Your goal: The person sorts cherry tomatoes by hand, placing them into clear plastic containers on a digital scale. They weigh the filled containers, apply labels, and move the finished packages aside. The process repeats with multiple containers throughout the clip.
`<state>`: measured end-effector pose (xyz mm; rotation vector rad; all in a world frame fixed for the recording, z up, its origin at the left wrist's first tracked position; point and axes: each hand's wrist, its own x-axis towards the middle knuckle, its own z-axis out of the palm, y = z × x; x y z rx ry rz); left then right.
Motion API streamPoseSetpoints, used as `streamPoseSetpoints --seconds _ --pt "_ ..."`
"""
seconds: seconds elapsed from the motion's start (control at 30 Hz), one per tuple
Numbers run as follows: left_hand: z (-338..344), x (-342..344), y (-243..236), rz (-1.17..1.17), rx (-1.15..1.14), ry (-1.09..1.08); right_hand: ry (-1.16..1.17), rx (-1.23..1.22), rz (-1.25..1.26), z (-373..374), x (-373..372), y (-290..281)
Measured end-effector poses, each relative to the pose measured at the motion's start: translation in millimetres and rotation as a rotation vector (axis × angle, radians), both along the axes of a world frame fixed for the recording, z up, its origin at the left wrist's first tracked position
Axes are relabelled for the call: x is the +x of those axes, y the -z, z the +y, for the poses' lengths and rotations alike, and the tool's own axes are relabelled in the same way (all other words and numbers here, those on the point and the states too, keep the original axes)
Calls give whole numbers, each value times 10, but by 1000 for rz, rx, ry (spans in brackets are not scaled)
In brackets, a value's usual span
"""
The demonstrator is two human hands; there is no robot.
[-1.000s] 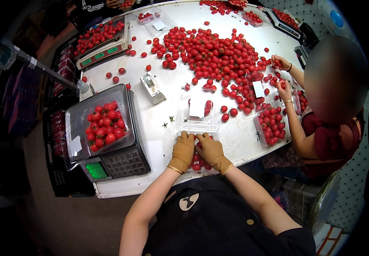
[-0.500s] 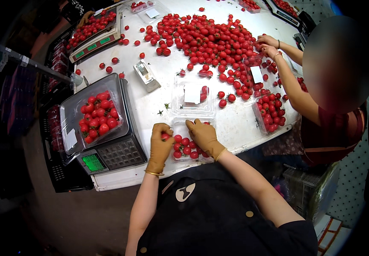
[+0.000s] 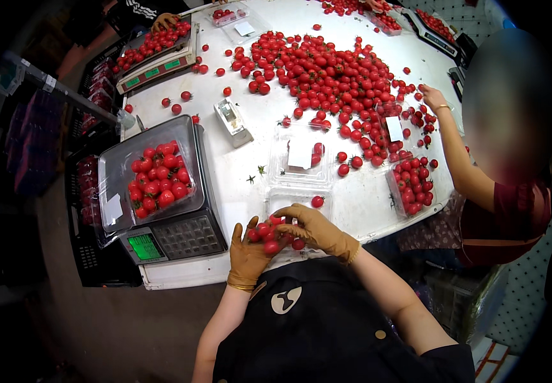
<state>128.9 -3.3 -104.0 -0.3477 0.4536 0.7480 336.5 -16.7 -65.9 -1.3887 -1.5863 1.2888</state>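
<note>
Both my hands wear tan gloves and meet over the near edge of the table. My left hand (image 3: 248, 256) cups several red cherry tomatoes (image 3: 267, 233), its thumb and fingertips raised around them. From the other side my right hand (image 3: 319, 231) curls its fingers over the same cluster, partly hiding it. Just beyond is a clear plastic clamshell box (image 3: 325, 210), lid laid back, with a single tomato (image 3: 317, 202) visible at its right side; my hands cover its near part. A white label and two tomatoes show at the lid (image 3: 280, 170).
At left a scale (image 3: 180, 237) bears a filled clamshell of tomatoes (image 3: 159, 179). A small white device (image 3: 232, 124) stands beyond my hands, before a large tomato heap (image 3: 327, 70). Another filled box (image 3: 411, 185) sits near a co-worker's arm (image 3: 457, 147) at right. A second scale (image 3: 161, 71) stands far left.
My hands have come up and nearer from inside the box, now with a cluster of tomatoes between them. The co-worker's hand has moved off the other box. The view has shifted slightly.
</note>
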Motion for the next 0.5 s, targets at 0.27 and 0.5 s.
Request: streamPoseSetpoints --seconds 0.27,0.5 --pt "-213 -522 416 -270 129 62 -175 -23 -748 -181 -354 405" --pt "-345 -519 442 -335 113 -22 -118 -143 -688 -218 -332 334"
